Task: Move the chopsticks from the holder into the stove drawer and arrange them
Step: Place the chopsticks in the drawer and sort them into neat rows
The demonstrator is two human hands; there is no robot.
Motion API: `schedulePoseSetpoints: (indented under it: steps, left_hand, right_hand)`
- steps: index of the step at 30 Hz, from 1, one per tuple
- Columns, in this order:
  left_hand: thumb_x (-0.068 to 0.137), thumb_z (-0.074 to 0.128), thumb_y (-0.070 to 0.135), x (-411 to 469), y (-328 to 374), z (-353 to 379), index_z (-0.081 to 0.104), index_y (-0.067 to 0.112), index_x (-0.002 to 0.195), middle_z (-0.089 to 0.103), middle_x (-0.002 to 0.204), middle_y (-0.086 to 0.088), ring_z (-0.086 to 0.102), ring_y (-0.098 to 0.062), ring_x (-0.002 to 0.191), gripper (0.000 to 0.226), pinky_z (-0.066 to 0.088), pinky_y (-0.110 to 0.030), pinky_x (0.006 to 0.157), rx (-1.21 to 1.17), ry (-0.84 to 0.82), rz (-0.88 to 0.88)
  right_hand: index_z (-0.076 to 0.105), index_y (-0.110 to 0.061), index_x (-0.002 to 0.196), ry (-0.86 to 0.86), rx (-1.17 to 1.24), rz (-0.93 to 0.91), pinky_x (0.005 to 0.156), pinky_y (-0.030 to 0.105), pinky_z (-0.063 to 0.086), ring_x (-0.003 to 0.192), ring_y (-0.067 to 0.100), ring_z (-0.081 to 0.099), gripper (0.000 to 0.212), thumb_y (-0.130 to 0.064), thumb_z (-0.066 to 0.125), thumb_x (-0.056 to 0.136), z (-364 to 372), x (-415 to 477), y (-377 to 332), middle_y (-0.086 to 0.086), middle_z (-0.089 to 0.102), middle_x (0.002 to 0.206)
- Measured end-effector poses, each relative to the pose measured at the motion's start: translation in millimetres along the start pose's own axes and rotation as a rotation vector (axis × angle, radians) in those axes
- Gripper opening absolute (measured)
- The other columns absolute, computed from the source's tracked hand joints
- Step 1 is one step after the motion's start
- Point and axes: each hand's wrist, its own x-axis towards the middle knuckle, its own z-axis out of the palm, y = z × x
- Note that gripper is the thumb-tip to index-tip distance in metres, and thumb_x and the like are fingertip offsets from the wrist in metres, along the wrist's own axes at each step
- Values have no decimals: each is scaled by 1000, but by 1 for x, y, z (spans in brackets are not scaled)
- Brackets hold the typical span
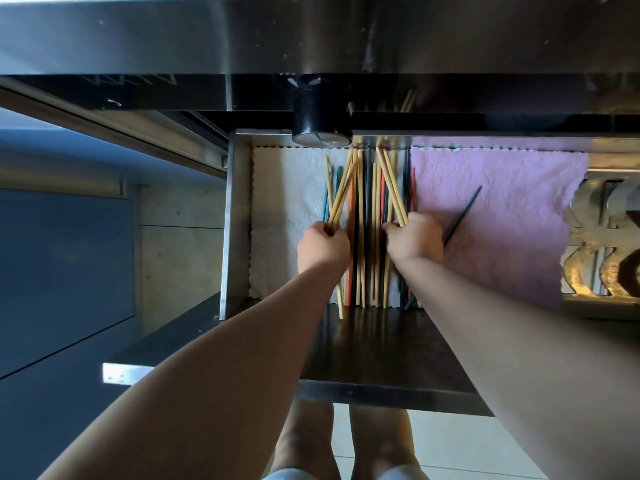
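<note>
gripping wooden chopsticks, the left hand and right hand each clutch a bundle over the drawer.

Kitchen, stove knob, chopstick drawer

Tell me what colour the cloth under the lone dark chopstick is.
The cloth is pink; the head view shows it.

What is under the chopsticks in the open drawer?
Most chopsticks lie on a white cloth; one dark chopstick lies on the pink cloth. The cloths hide the floor of the drawer.
</note>
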Motion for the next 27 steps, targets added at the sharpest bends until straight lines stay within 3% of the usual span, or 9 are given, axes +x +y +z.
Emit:
schedulePoseSetpoints:
  steps: [3, 7, 14, 21, 24, 27]
  left_hand:
    - [89, 48, 18, -2, 3, 3, 59, 15, 83, 60, 73, -2, 57, -19, 62, 12, 39, -24, 50, -61, 6, -19]
    - [86, 54, 16, -4, 8, 17, 47, 20, 64, 49, 57, 3, 46, -14, 49, 23, 30, -20, 42, -127, 7, -39]
    - [85, 70, 22, 2, 11, 40, 64, 17, 80, 63, 74, -2, 58, -19, 64, 10, 42, -26, 57, -41, 72, -52]
    - [80, 65, 17, 4, 13, 40, 65, 12, 81, 63, 73, -4, 58, -18, 56, 6, 38, -21, 45, 41, 44, -49]
    - [77, 63, 24, 3, 10, 36, 63, 15, 78, 63, 72, -2, 60, -18, 59, 9, 39, -22, 48, 5, 46, -55]
    - [78, 59, 31, 5, 3, 27, 57, 19, 81, 56, 70, 4, 52, -11, 57, 12, 33, -21, 47, 19, 119, -44]
  right_hand:
    - [70, -8, 100, -39, 26, -3, 69, 26, 45, 89, 30, 66, 26, -29, 66, 84, -2, -1, -2, 11, 69, 98]
    - [64, -8, 92, -31, 67, -41, 66, 28, 39, 79, 28, 57, 25, -31, 57, 85, -8, -7, 2, 6, 58, 84]
    - [54, -3, 106, -6, 62, -95, 67, 31, 36, 79, 27, 51, 28, -25, 44, 92, -14, -12, 14, 9, 56, 87]
    - [56, -4, 95, -9, 132, -74, 66, 30, 41, 82, 32, 58, 23, -26, 48, 93, -12, -10, 14, 15, 60, 91]
    - [57, 0, 84, -61, 188, -84, 63, 30, 42, 77, 32, 58, 30, -30, 56, 92, -8, -10, 13, 16, 61, 85]
    - [70, -8, 91, -106, 247, -79, 61, 27, 46, 75, 29, 63, 22, -28, 62, 88, -2, -11, 10, 12, 68, 83]
